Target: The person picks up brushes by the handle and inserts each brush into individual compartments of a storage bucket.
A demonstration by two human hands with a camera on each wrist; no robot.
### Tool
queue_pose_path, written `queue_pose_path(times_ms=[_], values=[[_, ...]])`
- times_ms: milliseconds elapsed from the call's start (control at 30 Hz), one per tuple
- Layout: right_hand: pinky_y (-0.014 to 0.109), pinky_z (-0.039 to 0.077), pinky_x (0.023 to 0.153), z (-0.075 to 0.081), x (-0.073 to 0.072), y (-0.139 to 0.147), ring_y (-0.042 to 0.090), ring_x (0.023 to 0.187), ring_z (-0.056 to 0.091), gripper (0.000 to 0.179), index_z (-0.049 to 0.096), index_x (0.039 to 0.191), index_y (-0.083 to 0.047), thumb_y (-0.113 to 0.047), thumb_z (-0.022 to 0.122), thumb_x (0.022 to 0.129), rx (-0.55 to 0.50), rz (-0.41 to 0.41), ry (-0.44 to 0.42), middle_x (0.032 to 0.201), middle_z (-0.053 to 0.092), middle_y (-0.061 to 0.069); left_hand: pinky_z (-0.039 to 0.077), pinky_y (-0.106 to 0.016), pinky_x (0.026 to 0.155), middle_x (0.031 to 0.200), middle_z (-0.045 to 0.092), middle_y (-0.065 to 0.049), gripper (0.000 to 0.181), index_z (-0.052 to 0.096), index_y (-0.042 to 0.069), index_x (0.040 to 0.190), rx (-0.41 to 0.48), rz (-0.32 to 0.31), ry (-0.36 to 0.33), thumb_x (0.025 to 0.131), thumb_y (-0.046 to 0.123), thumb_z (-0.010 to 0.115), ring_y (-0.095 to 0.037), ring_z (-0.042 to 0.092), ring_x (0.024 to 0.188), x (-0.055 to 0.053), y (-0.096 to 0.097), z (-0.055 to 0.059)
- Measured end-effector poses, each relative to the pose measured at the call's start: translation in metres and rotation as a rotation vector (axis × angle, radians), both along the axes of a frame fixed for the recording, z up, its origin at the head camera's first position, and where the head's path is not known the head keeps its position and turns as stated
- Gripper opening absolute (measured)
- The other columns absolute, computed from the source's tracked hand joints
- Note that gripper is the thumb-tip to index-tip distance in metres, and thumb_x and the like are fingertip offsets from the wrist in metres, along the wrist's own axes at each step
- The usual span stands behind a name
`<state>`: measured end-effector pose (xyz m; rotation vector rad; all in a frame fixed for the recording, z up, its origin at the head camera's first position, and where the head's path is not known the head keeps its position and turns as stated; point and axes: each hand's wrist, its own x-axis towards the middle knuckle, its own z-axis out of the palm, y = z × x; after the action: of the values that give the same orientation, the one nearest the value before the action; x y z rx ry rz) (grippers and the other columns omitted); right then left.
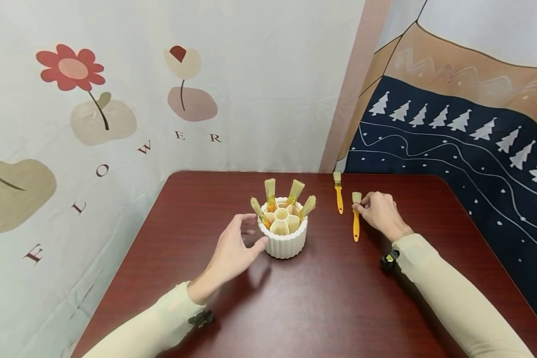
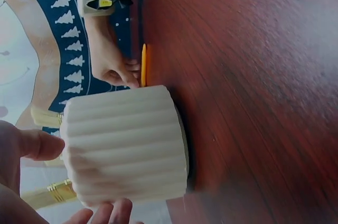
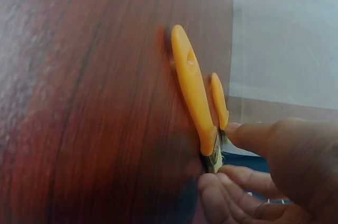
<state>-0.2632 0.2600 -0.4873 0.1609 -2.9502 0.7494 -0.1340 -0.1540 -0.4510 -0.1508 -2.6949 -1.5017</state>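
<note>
A white ribbed round holder (image 1: 285,244) with petal-shaped compartments stands upright, several bristle brushes (image 1: 270,188) leaning in its outer compartments. My left hand (image 1: 232,251) is at its left side, thumb and fingers spread; whether they touch it I cannot tell. In the left wrist view, the holder's wall (image 2: 127,145) fills the middle, with fingertips along its edge. My right hand (image 1: 382,213) pinches a yellow-handled paintbrush (image 1: 356,223) near its metal collar, the bristles pointing away from me. In the right wrist view, the fingertips partly hide the collar and bristles of that paintbrush (image 3: 193,94).
Another yellow-handled paintbrush (image 1: 338,194) lies farther back, left of the pinched one, close to the table's far edge. The dark red table (image 1: 322,308) meets a flower-printed curtain (image 1: 268,124) behind and a tree-patterned cloth (image 1: 474,164) at right.
</note>
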Motion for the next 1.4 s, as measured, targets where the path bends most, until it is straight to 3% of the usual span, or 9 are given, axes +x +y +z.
queue_pose_path(times_ms=[167, 533, 800, 1067, 1400], values=[[0.048, 0.068, 0.078, 0.000, -0.001, -0.002, 0.035, 0.092, 0.074, 0.041, 0.087, 0.112, 0.007, -0.034, 0.088, 0.107, -0.008, -0.042, -0.085, 0.097, 0.086, 0.019, 0.064, -0.060, 0.116, 0.139, 0.075, -0.014, 0.068, 0.061, 0.005, 0.151, -0.017, 0.015, 0.017, 0.096, 0.029, 0.094, -0.033, 0.076, 0.129, 0.001, 0.005, -0.001], [0.045, 0.066, 0.080, 0.000, -0.004, -0.004, 0.039, 0.103, 0.073, 0.038, 0.087, 0.123, 0.003, -0.031, 0.088, 0.107, -0.042, -0.131, -0.191, 0.123, 0.083, 0.027, 0.064, -0.050, 0.112, 0.137, 0.074, -0.008, 0.072, 0.062, 0.011, 0.148, -0.053, 0.056, -0.007, 0.094, 0.043, 0.098, -0.026, 0.076, 0.125, -0.002, 0.011, -0.002], [0.046, 0.062, 0.080, 0.000, -0.004, -0.006, 0.035, 0.096, 0.072, 0.032, 0.083, 0.115, -0.001, -0.030, 0.092, 0.104, -0.073, -0.115, -0.153, 0.113, 0.083, 0.021, 0.063, -0.049, 0.111, 0.138, 0.074, -0.006, 0.080, 0.061, 0.012, 0.153, -0.071, 0.057, -0.004, 0.092, 0.046, 0.100, -0.025, 0.074, 0.126, -0.004, 0.010, 0.000], [0.052, 0.063, 0.088, 0.001, -0.001, -0.009, 0.034, 0.098, 0.077, 0.035, 0.084, 0.121, 0.002, -0.030, 0.089, 0.107, -0.076, -0.102, -0.134, 0.107, 0.088, 0.019, 0.063, -0.048, 0.110, 0.135, 0.073, -0.007, 0.078, 0.062, 0.012, 0.148, -0.071, 0.047, 0.005, 0.091, 0.046, 0.101, -0.029, 0.076, 0.124, -0.006, 0.007, 0.000], [0.040, 0.059, 0.079, 0.010, 0.005, -0.010, 0.034, 0.095, 0.080, 0.032, 0.085, 0.115, 0.000, -0.030, 0.090, 0.105, -0.103, -0.077, -0.039, 0.100, 0.090, 0.016, 0.065, -0.057, 0.111, 0.136, 0.075, -0.009, 0.076, 0.063, 0.012, 0.148, -0.045, 0.033, 0.008, 0.092, 0.045, 0.101, -0.029, 0.079, 0.122, -0.007, 0.004, 0.001]])
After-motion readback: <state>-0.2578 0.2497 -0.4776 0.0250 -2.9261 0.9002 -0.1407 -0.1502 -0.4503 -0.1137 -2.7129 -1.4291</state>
